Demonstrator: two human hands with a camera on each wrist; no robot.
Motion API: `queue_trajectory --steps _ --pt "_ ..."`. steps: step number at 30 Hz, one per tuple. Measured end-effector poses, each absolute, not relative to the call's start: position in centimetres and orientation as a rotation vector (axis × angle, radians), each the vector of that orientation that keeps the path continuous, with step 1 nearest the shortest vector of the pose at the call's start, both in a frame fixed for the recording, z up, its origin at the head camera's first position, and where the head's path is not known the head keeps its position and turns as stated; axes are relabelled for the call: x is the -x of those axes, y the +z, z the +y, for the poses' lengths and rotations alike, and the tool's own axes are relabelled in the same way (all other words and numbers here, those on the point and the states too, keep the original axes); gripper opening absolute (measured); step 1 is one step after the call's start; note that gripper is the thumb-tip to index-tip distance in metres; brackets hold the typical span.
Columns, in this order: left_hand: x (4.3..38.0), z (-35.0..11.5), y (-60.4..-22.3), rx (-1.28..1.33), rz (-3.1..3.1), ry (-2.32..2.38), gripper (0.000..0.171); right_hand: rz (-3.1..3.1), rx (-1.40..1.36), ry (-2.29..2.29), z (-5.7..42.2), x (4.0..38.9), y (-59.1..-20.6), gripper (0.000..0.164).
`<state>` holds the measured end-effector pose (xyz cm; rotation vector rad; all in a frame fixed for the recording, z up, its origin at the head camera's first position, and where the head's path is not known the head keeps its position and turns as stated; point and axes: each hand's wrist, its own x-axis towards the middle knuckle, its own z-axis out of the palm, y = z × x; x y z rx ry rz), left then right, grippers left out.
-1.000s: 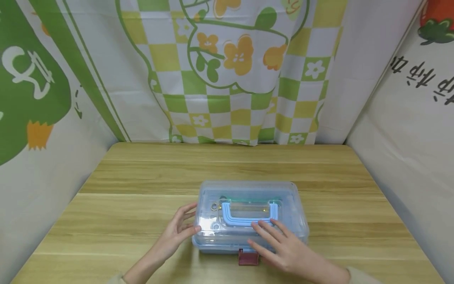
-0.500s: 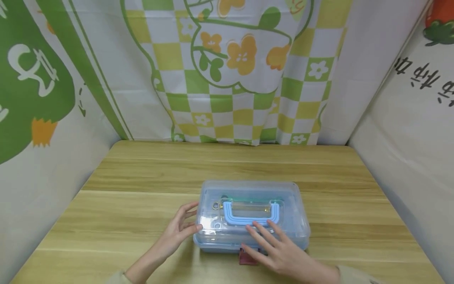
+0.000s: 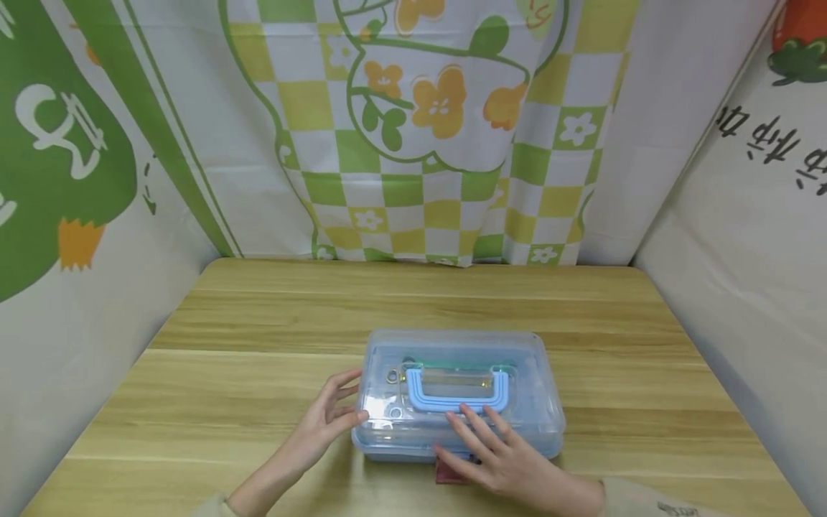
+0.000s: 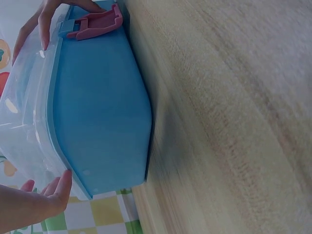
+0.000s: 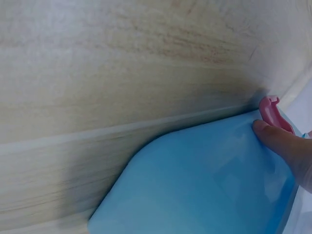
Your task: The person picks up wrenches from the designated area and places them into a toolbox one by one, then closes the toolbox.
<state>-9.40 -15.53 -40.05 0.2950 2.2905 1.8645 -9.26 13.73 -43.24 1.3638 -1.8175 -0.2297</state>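
A blue plastic storage box with a clear lid (image 3: 530, 359) stands on the table, its light blue handle (image 3: 423, 402) lying flat on top. My left hand (image 3: 323, 416) touches the box's left end, thumb near the lid's rim, fingers loosely straight. Over the front of the lid my right hand (image 3: 504, 459) rests with spread fingers. Its thumb lies against the blue base (image 5: 195, 180) beside the latch in the right wrist view. That dark pink latch (image 4: 100, 24) sticks outward from the front, seen in the left wrist view. Small items inside show only dimly through the lid.
The wood-grain table (image 3: 258, 309) extends behind the box and to both sides. A green and yellow checked curtain (image 3: 400, 187) hangs at its back edge. Printed cloth walls (image 3: 743, 273) close in the left and right.
My right hand has slid a little to the left along the front of the lid, its thumb now over part of the latch. The left hand and the box stay nearly still.
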Motion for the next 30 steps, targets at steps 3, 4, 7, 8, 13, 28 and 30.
queue_trajectory --steps 3,4,7,8,13,28,30 --pt "9.4 -15.5 -40.1 -0.292 2.296 1.864 0.055 -1.826 -1.347 -0.243 13.6 9.3 -43.5 0.042" --pt "9.4 -15.5 -40.1 -0.293 2.298 1.863 0.055 -1.83 -1.343 -0.244 13.5 9.3 -43.7 0.042" --pt "9.4 -15.5 -40.1 -0.291 2.303 1.862 0.055 -1.822 -1.325 -0.245 13.3 9.4 -43.9 0.042" --pt "9.4 -15.5 -40.1 -0.286 2.304 1.862 0.055 -1.817 -1.32 -0.245 13.3 9.4 -44.0 0.042" --pt "9.3 -15.5 -40.1 -0.275 2.299 1.867 0.054 -1.8 -1.305 -0.258 13.1 9.4 -44.1 0.04" --pt "9.3 -15.5 -40.1 -0.29 2.289 1.857 0.054 -1.867 -1.545 -0.007 13.9 8.6 -42.5 0.034" --pt "9.3 -15.5 -40.1 -0.294 2.29 1.857 0.054 -1.888 -1.605 0.043 14.3 8.4 -42.3 0.033"
